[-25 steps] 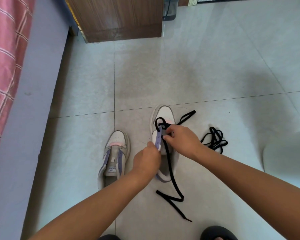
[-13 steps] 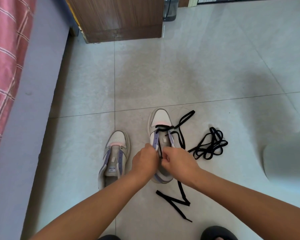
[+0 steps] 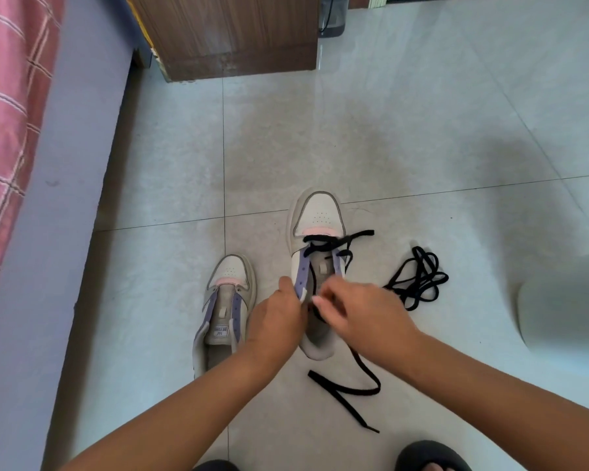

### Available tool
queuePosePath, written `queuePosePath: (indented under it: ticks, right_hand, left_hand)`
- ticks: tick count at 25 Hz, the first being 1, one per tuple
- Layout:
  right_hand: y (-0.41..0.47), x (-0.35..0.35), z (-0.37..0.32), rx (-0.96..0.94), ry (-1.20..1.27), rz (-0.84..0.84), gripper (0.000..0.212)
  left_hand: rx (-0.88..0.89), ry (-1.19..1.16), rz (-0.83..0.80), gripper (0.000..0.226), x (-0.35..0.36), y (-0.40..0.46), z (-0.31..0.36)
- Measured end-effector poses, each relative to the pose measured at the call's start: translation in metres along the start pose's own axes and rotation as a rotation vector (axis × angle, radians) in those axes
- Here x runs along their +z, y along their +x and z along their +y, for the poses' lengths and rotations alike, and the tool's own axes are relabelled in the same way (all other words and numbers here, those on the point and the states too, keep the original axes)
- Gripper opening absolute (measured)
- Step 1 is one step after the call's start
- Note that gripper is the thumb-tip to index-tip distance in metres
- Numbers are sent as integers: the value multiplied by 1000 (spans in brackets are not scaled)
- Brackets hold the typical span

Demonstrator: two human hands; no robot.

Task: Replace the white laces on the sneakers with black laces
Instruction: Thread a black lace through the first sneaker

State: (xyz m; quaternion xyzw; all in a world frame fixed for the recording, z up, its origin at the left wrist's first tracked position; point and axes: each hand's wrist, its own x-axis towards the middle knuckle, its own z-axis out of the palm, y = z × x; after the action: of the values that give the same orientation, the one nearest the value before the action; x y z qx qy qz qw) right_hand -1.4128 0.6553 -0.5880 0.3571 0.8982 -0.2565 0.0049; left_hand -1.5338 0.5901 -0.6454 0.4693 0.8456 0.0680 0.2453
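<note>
two sneakers on the tile floor (image 3: 388, 130), toes pointing away from the person. the left sneaker (image 3: 227, 307) has no lace in it at all, just bare purple eyelet strips and the tongue label showing. the right sneaker (image 3: 317, 253) sits a bit further out and has a black lace (image 3: 323, 244) started through the eyelets nearest the toe, crossing once up there.

left hand (image 3: 276, 328) is curled round the left eyelet strip of the right sneaker, thumb up against the purple edge, pinching it. right hand (image 3: 364, 317) is just beside it over the shoe's opening, fingers bent, fingertips (image 3: 320, 299) right at the lace strand that runs down the middle of the tongue. looks like it's pinching that strand but it's a bit blurry, so can't say for sure how tight.

one lace end pokes out to the right of the toe area, the other tail comes out from under the right hand and zigzags on the floor behind the heel, toward the person.

a spare lace (image 3: 419, 282) is bundled in a loose pile on the floor just right of the right sneaker, not touching either hand.

wood cabinet (image 3: 232, 32) at the far end, pink plaid bedding (image 3: 4, 107) on the left.
</note>
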Motion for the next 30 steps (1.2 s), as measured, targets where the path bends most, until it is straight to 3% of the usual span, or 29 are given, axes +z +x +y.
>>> queuePosePath:
  ticks: [3, 5, 7, 10, 11, 16, 17, 21, 28, 30]
  right_hand:
    - [13, -21, 14, -88, -109, 430, 16]
    - [22, -26, 26, -181, -230, 521, 20]
    - [26, -21, 33, -250, -279, 496, 20]
    - [22, -13, 34, -244, -151, 447, 9]
    - [21, -12, 33, -221, -70, 408, 8]
    - [19, -12, 34, 90, 352, 218, 5]
    - [17, -8, 31, 84, 326, 220, 2]
    - [23, 19, 19, 147, 25, 64, 29]
    - [39, 42, 41, -2, -200, -143, 36]
    - [42, 47, 45, 53, -197, -204, 29]
  left_hand:
    - [34, 58, 70, 31, -7, -9, -4]
    - [118, 46, 131, 25, -12, -15, -4]
    - [203, 72, 200, 29, -10, -17, -7]
    - [54, -54, 63, 25, -13, -20, -4]
    - [43, -80, 89, 28, -12, -20, -5]
    - [-34, -115, 41, 24, -5, -19, -3]
    - [-56, -124, 15, 24, -2, -18, -3]
    - [-59, -63, -65, 27, 8, -18, 4]
    - [-113, -90, -201, 27, 22, -8, 4]
    - [-110, -63, -258, 28, 27, -5, -1]
